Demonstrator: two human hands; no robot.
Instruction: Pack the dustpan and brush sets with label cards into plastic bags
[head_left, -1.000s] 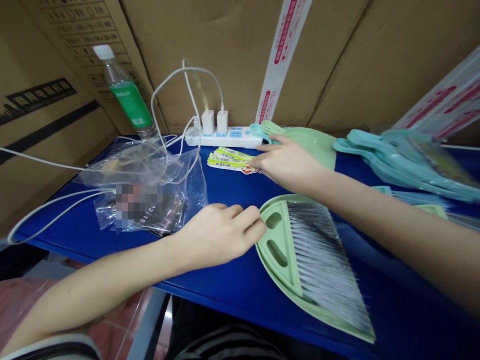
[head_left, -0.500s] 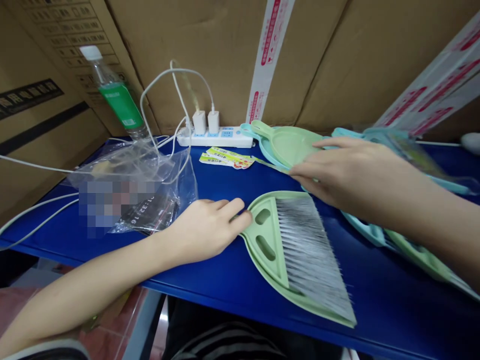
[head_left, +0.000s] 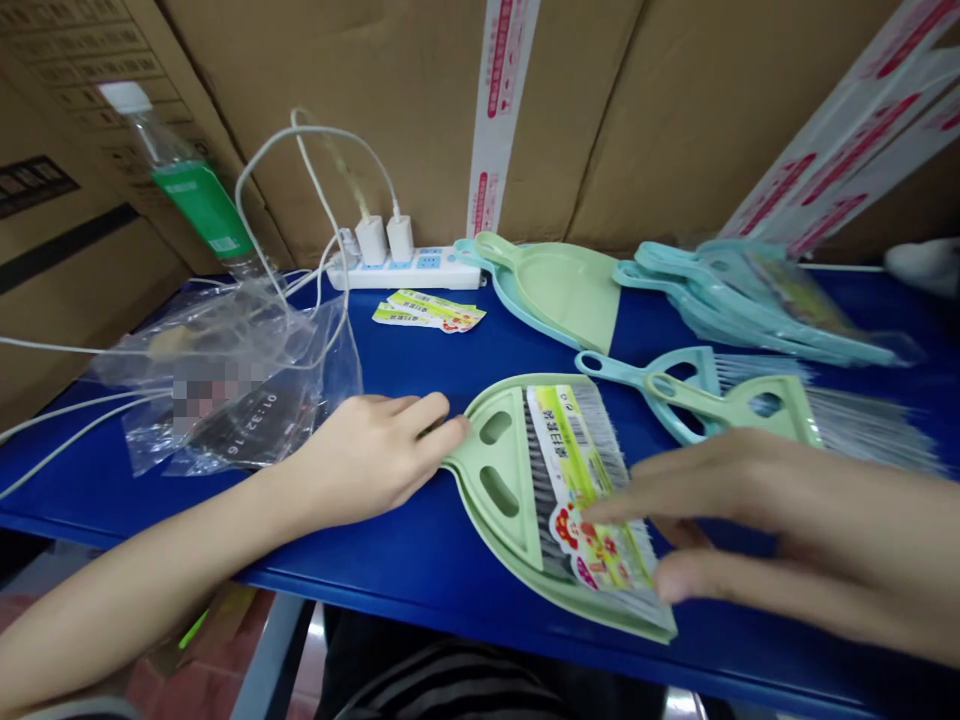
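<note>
My left hand is closed around the handle end of a light green dustpan with a matching hand brush nested on it. The handle itself is mostly hidden by the fingers. Across the grey bristles lies a printed yellow-green and white label card. Above the bristle side hovers my right hand, its fingers stretched out and thumb apart. One fingertip rests on or just over the card; I cannot tell which.
Behind lie two stacked dustpans, loose label cards and a white power strip. On the right are bagged blue dustpans and two loose brushes. A bottle, cables and plastic bag occupy the left.
My right hand has come from the back of the table toward the front. A label card now lies on the bristles. The left hand keeps its hold; the view has shifted slightly.
</note>
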